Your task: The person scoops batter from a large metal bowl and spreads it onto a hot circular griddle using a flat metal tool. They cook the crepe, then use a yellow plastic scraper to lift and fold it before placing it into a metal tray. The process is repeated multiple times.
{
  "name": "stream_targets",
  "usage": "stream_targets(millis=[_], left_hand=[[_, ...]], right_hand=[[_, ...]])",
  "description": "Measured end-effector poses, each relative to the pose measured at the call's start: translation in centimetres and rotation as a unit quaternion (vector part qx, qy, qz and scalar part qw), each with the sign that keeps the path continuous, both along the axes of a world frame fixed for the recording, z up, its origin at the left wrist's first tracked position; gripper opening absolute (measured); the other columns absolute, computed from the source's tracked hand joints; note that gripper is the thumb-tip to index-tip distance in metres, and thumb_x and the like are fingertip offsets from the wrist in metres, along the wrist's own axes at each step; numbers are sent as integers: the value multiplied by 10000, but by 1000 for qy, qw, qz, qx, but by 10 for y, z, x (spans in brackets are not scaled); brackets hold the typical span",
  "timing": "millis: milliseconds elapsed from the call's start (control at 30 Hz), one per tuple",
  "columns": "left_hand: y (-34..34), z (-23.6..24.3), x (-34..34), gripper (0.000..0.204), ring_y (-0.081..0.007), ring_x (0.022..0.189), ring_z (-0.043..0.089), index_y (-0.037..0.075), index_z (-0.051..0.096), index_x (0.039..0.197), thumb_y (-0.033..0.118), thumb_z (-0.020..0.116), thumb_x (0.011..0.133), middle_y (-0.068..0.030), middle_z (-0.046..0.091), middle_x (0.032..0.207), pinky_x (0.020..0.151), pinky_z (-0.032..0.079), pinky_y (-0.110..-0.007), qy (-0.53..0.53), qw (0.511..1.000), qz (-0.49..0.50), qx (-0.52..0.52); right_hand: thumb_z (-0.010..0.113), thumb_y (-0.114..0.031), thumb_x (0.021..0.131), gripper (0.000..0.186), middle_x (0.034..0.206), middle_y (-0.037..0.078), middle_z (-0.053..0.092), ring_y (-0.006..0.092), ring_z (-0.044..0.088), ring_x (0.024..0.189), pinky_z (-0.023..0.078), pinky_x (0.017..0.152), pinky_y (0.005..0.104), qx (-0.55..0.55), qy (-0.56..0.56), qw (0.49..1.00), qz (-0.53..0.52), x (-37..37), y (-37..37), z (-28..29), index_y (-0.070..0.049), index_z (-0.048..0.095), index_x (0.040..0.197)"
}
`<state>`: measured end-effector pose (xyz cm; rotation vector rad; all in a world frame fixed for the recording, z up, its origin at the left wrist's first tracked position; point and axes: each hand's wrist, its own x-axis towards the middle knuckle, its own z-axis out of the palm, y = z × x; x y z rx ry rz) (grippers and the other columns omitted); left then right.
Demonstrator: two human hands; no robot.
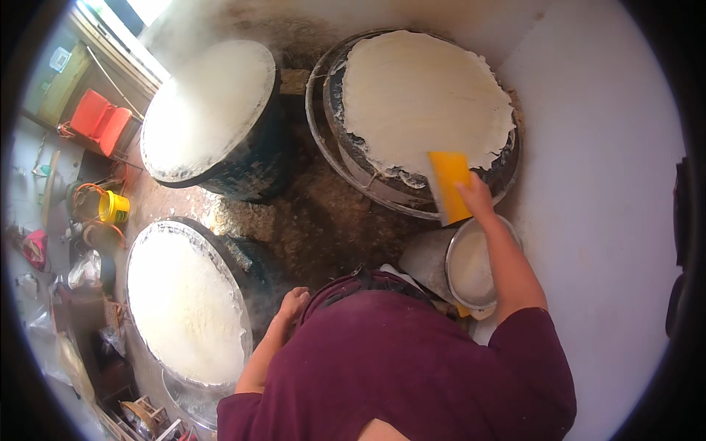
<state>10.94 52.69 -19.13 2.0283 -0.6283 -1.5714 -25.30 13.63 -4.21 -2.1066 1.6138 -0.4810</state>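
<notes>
My right hand (478, 195) is closed around the edge of a flat yellow scraper (450, 184). The scraper's blade lies at the near rim of a large round surface coated with a pale, paste-like layer (423, 99). This layer has ragged edges, and dark patches show around its border. My left hand (296, 300) hangs low beside my waist, near a second round white-topped drum (187, 301). Its fingers are small in view and partly hidden, and no object shows in it.
Steam drifts over a third white-topped drum (213, 110) at the upper left. A metal pot (471, 264) of pale liquid stands by my right forearm. At the left are a red chair (99, 121), a yellow bucket (114, 207) and clutter. A pale wall (596, 184) rises at the right.
</notes>
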Motion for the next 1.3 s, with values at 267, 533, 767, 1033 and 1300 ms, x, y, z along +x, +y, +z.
stream_targets(millis=[267,533,767,1033,1300], left_hand=[[-1,-3,-6,435,-258,1058,559,-27,519,1179,222,500,823,-185,593,1116,904,419,-316,-17,1000,16,-13],[16,-40,-4,426,-249,1069,550,-39,516,1180,214,523,837,-178,586,1131,915,411,-311,59,997,19,-39],[-40,-21,11,406,-196,869,600,-48,509,1177,180,516,841,-151,618,1022,784,469,-297,57,997,-34,-27],[-238,51,36,346,-211,911,613,-7,526,1155,174,530,861,-141,626,1034,776,471,-310,-30,972,-86,-218],[-415,160,-30,398,-323,1012,559,23,534,1148,260,567,830,-187,597,1058,857,433,-358,-173,889,-293,-307]], right_hand=[[586,-363,774,428,928,210,613,380,578,874,459,742,454,51,126,982,128,147,0,10,-49,535,1061],[622,-331,741,384,940,196,612,353,577,910,453,759,441,75,166,970,159,130,16,14,-40,553,980],[608,-190,780,311,908,91,635,195,610,821,471,727,330,229,-209,947,-81,-18,92,10,-24,576,1041],[574,-192,835,318,959,95,618,172,592,822,468,719,311,136,-339,862,-351,-106,22,-66,7,556,1082],[610,-425,772,493,903,223,617,365,594,870,464,744,425,166,-102,969,-151,-6,-7,-57,11,532,989]])
